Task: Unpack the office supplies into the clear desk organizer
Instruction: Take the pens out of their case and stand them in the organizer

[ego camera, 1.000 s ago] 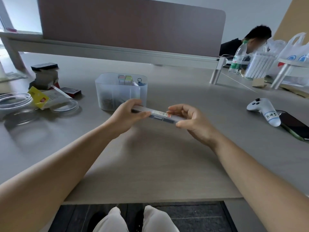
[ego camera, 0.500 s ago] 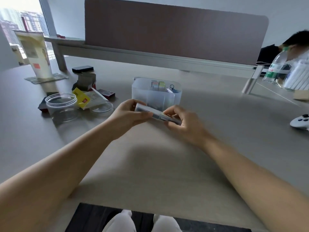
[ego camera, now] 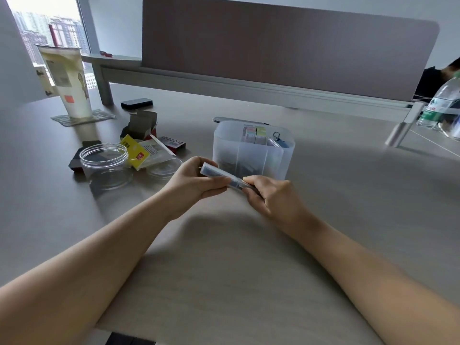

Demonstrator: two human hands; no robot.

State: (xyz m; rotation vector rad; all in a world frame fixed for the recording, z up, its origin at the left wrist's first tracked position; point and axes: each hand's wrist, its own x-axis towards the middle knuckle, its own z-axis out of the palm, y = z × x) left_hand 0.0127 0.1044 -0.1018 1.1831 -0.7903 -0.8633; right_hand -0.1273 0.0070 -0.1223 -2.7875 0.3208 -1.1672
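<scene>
A long, slim clear plastic case (ego camera: 219,175) is held level just above the desk, in front of the clear desk organizer (ego camera: 251,155). My left hand (ego camera: 191,180) grips its left end. My right hand (ego camera: 271,195) pinches its right end, and its fingers hide that end. The organizer has dividers and holds small coloured note pads (ego camera: 255,133) and a binder clip (ego camera: 276,136) at the back, with dark small items in a front compartment.
At the left stand an empty clear jar (ego camera: 104,163), its lid (ego camera: 164,168), a yellow packet (ego camera: 135,151), opened small boxes (ego camera: 142,125) and a tall drink cup (ego camera: 67,80). A water bottle (ego camera: 440,105) and a seated person are at the far right. A divider panel (ego camera: 273,46) runs behind.
The head view has swung left, so the controller and phone have left the frame and the cup has come in. Both hands have closed nearer together on the case.
</scene>
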